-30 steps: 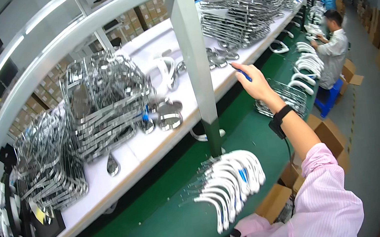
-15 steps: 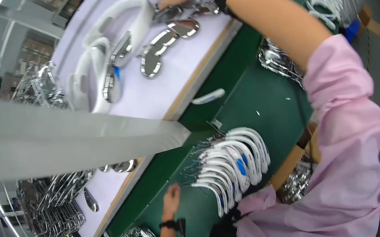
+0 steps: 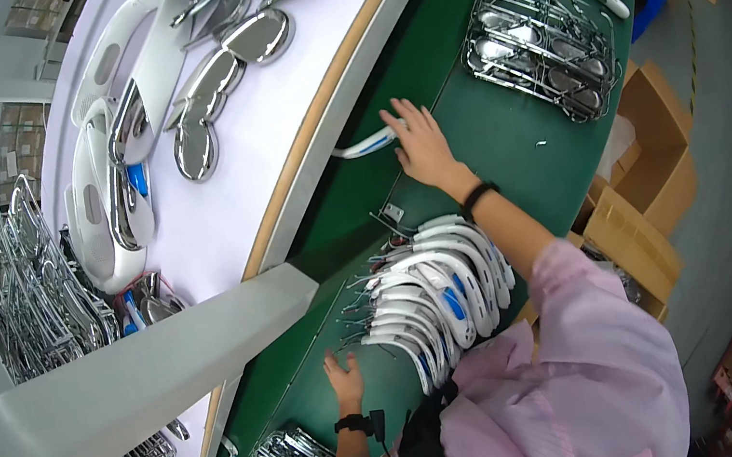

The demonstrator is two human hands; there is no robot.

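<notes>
My right hand (image 3: pixel 425 147) reaches over the green bench (image 3: pixel 494 176) with its fingers stretched out and apart. Its fingertips are at the end of a white curved part (image 3: pixel 366 144) with a blue strip; whether they touch it, I cannot tell. My left hand (image 3: pixel 346 381), open and holding nothing, hovers beside a row of white curved parts (image 3: pixel 437 299). These stand close together, with blue patches and thin wires at their far ends.
A raised white shelf (image 3: pixel 272 137) carries shiny chrome pieces (image 3: pixel 213 84) and large white curved shells (image 3: pixel 103 206). A grey post (image 3: pixel 166 371) crosses before it. Chrome racks (image 3: pixel 540 51) lie at the right, with cardboard boxes (image 3: pixel 655 148) beyond the bench edge.
My right hand has come down from the chrome pieces on the shelf to the white curved part on the bench. My left hand stays near the row. The view has shifted.
</notes>
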